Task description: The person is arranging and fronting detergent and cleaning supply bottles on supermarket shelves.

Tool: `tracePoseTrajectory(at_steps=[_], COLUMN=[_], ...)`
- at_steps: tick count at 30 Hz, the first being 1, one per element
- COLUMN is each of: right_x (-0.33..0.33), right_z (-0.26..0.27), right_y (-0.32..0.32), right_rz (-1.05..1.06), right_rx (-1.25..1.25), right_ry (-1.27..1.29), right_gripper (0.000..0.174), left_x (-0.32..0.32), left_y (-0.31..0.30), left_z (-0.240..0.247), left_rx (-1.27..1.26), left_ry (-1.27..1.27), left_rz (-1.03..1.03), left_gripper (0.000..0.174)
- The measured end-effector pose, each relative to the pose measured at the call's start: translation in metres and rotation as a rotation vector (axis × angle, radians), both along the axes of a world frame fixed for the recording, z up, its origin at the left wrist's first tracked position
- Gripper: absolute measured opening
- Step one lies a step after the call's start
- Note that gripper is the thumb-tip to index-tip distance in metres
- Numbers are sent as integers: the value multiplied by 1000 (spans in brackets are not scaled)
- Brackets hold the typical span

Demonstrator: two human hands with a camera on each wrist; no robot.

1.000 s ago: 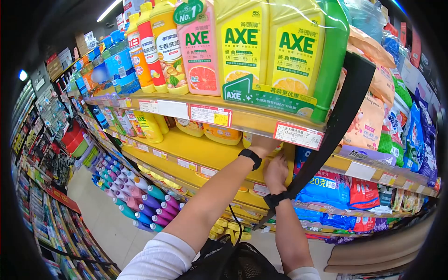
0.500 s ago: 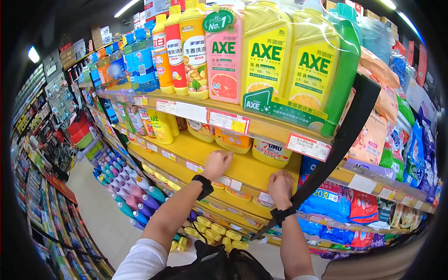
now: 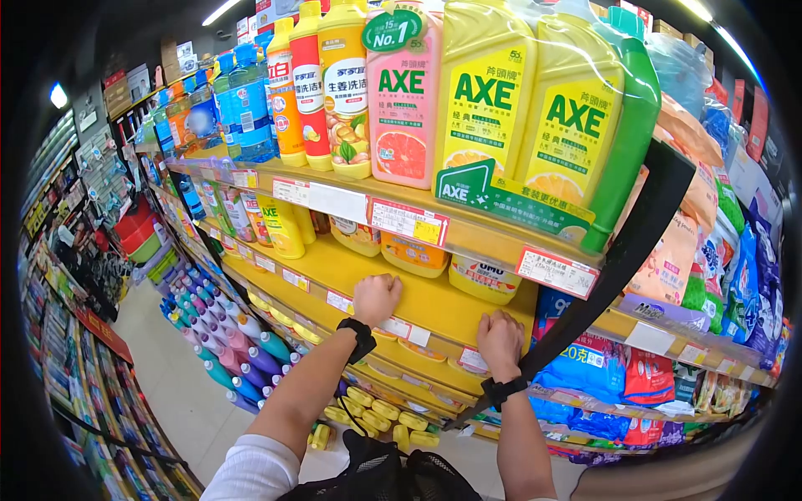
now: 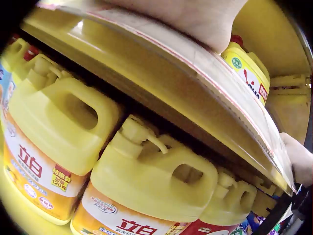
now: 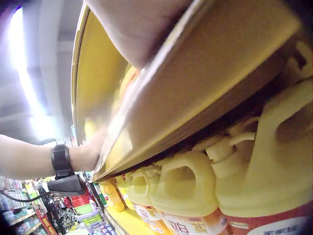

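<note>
My left hand [image 3: 376,299] rests on the front of the yellow middle shelf [image 3: 434,305], its fingers loosely curled and holding nothing. Farther right, my right hand [image 3: 501,341] lies on the same shelf near its end, also holding nothing. Behind the hands stands a yellow detergent jug [image 3: 483,280] marked UMU, upright and apart from both of them. Beside it is an orange-labelled jug [image 3: 415,255]; the upper shelf hides the tops of both. In the left wrist view, the left hand [image 4: 195,22] overlaps the price strip [image 4: 195,61] along the shelf edge.
Overhead, the upper shelf [image 3: 334,178] bears AXE bottles [image 3: 484,96] and other detergents. A dark upright post [image 3: 622,238] borders the right side, with bagged goods [image 3: 668,217] beyond. Pump jugs [image 4: 151,171] fill the shelf below. Colourful bottles [image 3: 242,351] stand on the left floor.
Both hands have drawn back from the shelf's right end, where the left reached under the upper shelf. The left hand has moved left to the front edge, and the UMU jug has come into view.
</note>
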State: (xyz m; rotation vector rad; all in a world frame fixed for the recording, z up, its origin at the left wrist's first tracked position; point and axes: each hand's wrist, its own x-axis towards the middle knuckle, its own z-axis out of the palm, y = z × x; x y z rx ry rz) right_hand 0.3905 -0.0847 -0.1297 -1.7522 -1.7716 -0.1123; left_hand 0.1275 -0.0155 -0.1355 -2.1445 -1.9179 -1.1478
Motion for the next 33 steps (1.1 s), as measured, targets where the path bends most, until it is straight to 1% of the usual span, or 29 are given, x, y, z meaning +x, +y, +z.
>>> tracePoseTrajectory(at_steps=[4,7,10,16,19,25,28,31,33], right_x=[0,0,1,1,1,1,2,1,1], right_z=[0,1,4,4,4,-1,-4,3,2], right_y=[-1,-2,-3,-3,-3,-1,0,-3,-2], right_rz=[10,14,17,29,16,4,30,17,18], right_rx=[-22,-18,-56,-36,-46,-16,45,-35,-28], right_ry=[29,44,69,104,89,66,112,107,110], right_gripper=[24,24,23,23,23,24,27,24,23], left_x=[-1,-2,0,0,0,0,0,0,1], left_y=[0,3,-1,-1,-1,-4,-2,-1,-2], left_z=[-3,-6,-1,-2,0,3,1,0,1], left_rx=[24,104,62,66,6,13,34,31,37], left_ry=[10,2,5,-21,6,13,2,2,-2], left_rz=[-5,-26,-7,-17,-6,-12,-18,0,-1], left_gripper=[33,35,34,34,31,31,31,31,31])
